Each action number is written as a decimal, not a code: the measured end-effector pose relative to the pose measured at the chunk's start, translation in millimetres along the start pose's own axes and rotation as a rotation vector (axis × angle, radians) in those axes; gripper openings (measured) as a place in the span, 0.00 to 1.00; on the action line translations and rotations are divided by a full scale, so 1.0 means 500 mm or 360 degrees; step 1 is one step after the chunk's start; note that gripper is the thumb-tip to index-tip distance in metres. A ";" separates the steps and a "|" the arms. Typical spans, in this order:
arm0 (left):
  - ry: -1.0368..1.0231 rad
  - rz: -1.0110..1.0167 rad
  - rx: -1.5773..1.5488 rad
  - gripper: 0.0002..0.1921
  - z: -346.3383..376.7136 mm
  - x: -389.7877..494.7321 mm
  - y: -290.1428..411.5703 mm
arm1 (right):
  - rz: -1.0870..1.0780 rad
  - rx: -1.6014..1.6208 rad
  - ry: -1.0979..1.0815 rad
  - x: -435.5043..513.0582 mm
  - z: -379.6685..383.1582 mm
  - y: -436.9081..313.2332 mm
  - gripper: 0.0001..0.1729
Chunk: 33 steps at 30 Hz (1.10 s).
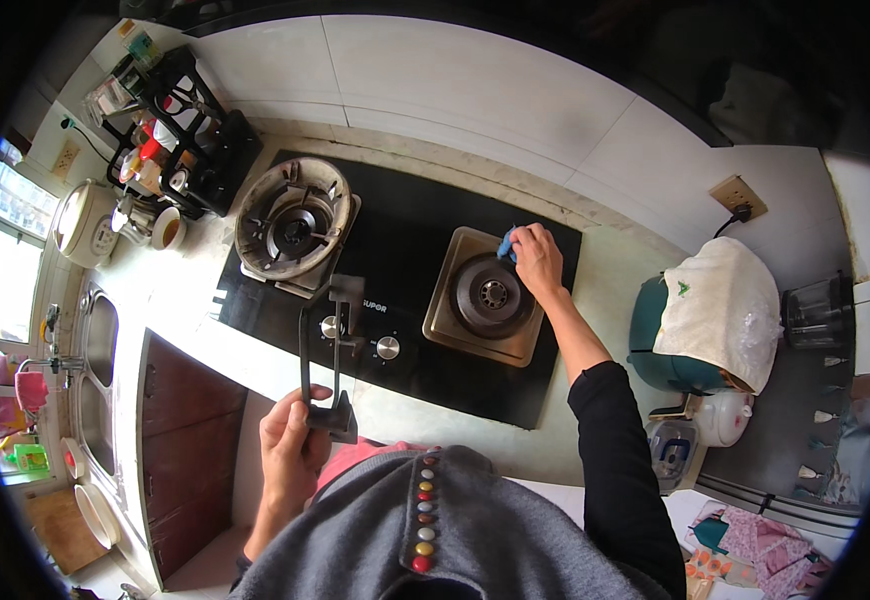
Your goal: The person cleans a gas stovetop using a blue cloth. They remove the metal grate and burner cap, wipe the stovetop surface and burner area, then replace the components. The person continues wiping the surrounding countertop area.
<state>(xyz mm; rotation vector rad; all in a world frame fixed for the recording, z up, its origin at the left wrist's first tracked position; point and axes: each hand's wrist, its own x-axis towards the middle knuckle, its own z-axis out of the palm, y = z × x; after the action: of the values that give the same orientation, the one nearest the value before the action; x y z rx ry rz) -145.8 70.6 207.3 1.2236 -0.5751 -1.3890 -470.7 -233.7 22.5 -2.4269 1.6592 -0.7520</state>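
My right hand holds a crumpled blue cloth against the upper right part of the square metal drip tray around the right gas burner. That burner bears no pan support. In my left hand is a dark metal pan support, gripped by its lower end and raised in front of the black glass gas hob, near its control knobs. The left burner sits inside a stained round ring.
A black rack with jars and bottles, a rice cooker and a small bowl stand left. The sink lies beyond the counter's left edge. At right, a cream cloth covers a green appliance; a socket is behind it.
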 end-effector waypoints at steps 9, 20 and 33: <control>-0.0033 0.0005 -0.0007 0.18 0.006 0.010 0.002 | -0.0106 0.0125 -0.0477 0.011 0.015 0.020 0.12; -0.0055 0.0014 0.0040 0.18 0.005 0.019 0.007 | -0.0116 -0.0091 -0.0632 0.002 -0.004 0.010 0.14; -0.0099 -0.0010 -0.0021 0.19 -0.018 0.021 0.013 | 0.0782 -0.0189 -0.0570 -0.092 -0.056 -0.028 0.15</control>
<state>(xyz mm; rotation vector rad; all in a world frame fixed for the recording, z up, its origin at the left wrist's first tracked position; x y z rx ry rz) -133.1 62.2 206.3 1.1761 -0.6049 -1.4382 -484.6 -181.8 36.5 -1.9291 2.0509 -0.1431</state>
